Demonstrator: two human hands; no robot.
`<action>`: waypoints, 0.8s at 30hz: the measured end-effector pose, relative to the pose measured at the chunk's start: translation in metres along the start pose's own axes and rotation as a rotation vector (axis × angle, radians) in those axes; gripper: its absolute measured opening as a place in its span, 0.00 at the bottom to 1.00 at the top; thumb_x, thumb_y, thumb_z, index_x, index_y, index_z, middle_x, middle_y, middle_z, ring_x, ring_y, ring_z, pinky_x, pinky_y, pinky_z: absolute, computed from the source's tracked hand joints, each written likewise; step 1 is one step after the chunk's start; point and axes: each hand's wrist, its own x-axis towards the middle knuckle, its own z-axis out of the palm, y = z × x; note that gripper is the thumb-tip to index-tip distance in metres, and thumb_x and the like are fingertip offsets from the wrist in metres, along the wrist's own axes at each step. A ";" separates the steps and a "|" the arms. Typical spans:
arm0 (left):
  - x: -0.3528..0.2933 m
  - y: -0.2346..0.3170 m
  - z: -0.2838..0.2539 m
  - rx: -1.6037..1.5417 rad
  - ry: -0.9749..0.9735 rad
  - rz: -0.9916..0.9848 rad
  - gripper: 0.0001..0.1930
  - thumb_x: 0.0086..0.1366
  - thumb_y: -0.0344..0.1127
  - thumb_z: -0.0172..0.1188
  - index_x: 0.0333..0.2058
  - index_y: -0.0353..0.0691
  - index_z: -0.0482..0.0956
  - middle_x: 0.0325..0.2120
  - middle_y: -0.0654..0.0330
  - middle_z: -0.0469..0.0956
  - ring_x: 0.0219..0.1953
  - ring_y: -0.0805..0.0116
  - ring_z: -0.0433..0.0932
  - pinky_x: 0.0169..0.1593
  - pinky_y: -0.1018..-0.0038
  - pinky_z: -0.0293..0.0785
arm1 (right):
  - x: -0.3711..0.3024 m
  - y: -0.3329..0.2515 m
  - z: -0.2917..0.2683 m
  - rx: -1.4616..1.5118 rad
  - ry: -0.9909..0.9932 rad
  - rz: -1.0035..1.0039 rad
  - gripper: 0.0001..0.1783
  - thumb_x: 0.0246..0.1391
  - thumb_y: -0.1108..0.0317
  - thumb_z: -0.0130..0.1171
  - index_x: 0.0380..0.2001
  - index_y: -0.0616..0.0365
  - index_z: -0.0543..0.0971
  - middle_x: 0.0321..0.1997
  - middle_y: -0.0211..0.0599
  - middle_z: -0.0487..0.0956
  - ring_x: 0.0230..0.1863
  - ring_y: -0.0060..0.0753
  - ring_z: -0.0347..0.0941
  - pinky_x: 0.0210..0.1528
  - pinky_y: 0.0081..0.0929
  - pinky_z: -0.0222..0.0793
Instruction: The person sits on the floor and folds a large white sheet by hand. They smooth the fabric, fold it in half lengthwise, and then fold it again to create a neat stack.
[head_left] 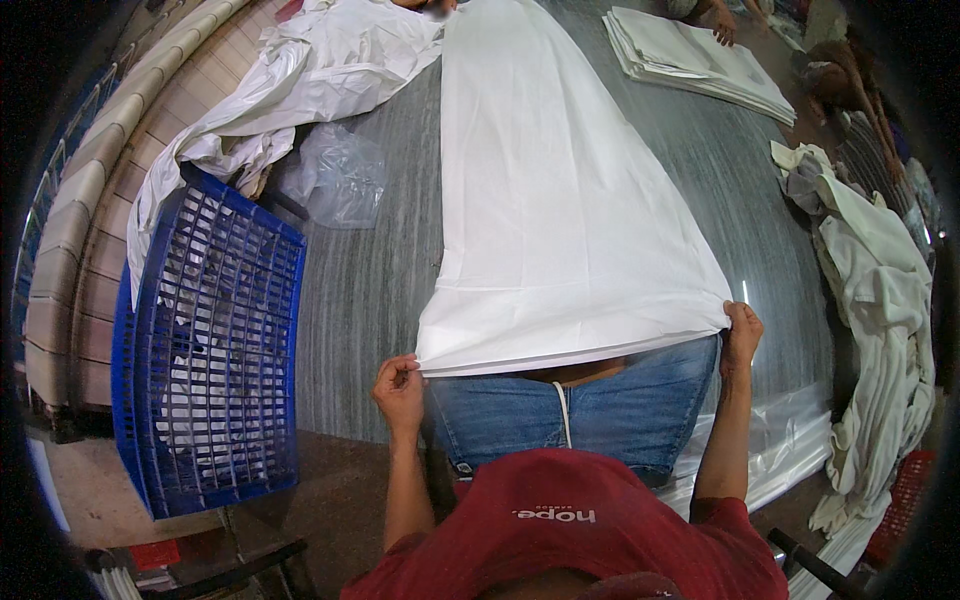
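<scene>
A long white cloth (560, 190) lies stretched down the grey streaked table, its near edge hanging just in front of my jeans. My left hand (400, 392) pinches the cloth's near left corner between thumb and fingers. At the near right corner, my right hand (742, 335) grips the same edge. Between both hands the edge is pulled fairly straight, with a few soft creases above it. The cloth's far end runs up out of the picture.
On the left a blue plastic crate (215, 340) holds white fabric, beside a clear plastic bag (338, 178). Rumpled white cloth (340, 60) lies at the back left. A co-worker's hand (722, 25) rests on folded white cloths (690, 65). Loose pale fabric (880, 300) drapes at the right.
</scene>
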 end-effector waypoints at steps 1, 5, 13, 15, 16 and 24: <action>0.000 0.001 0.000 0.003 -0.008 0.004 0.05 0.58 0.16 0.56 0.29 0.32 0.79 0.37 0.56 0.79 0.31 0.74 0.79 0.31 0.79 0.79 | -0.001 -0.001 0.002 0.003 0.009 0.007 0.07 0.51 0.72 0.62 0.21 0.53 0.76 0.22 0.23 0.74 0.23 0.17 0.68 0.27 0.17 0.64; 0.000 -0.002 -0.001 0.018 -0.012 0.009 0.04 0.60 0.18 0.58 0.30 0.33 0.77 0.38 0.56 0.79 0.30 0.73 0.79 0.29 0.78 0.80 | -0.004 -0.003 0.007 -0.032 0.016 -0.005 0.07 0.51 0.72 0.62 0.21 0.54 0.76 0.22 0.23 0.74 0.23 0.17 0.68 0.27 0.18 0.64; -0.007 0.014 -0.006 -0.088 0.075 -0.023 0.06 0.56 0.14 0.57 0.28 0.31 0.79 0.35 0.57 0.78 0.29 0.73 0.80 0.29 0.79 0.79 | 0.004 -0.005 0.004 -0.090 0.071 -0.142 0.04 0.51 0.72 0.62 0.26 0.62 0.80 0.26 0.28 0.77 0.29 0.22 0.71 0.36 0.21 0.67; -0.009 0.052 -0.004 -0.090 0.017 0.025 0.06 0.54 0.14 0.57 0.28 0.31 0.79 0.34 0.56 0.78 0.29 0.72 0.80 0.29 0.79 0.80 | 0.011 -0.011 -0.010 -0.009 0.063 -0.181 0.07 0.52 0.71 0.62 0.31 0.65 0.81 0.29 0.31 0.78 0.34 0.24 0.73 0.43 0.22 0.67; -0.012 0.066 -0.005 -0.086 -0.008 0.047 0.07 0.54 0.13 0.57 0.28 0.31 0.79 0.34 0.56 0.78 0.29 0.72 0.80 0.29 0.79 0.80 | 0.015 -0.015 -0.016 0.007 0.076 -0.168 0.07 0.52 0.71 0.62 0.31 0.65 0.80 0.30 0.31 0.78 0.35 0.24 0.72 0.43 0.22 0.66; -0.018 0.061 0.015 -0.068 -0.135 0.056 0.07 0.54 0.15 0.57 0.29 0.32 0.80 0.34 0.55 0.78 0.29 0.71 0.81 0.30 0.78 0.81 | 0.048 -0.019 -0.034 -0.029 0.028 -0.120 0.11 0.53 0.67 0.62 0.35 0.65 0.79 0.34 0.35 0.77 0.37 0.29 0.71 0.43 0.27 0.66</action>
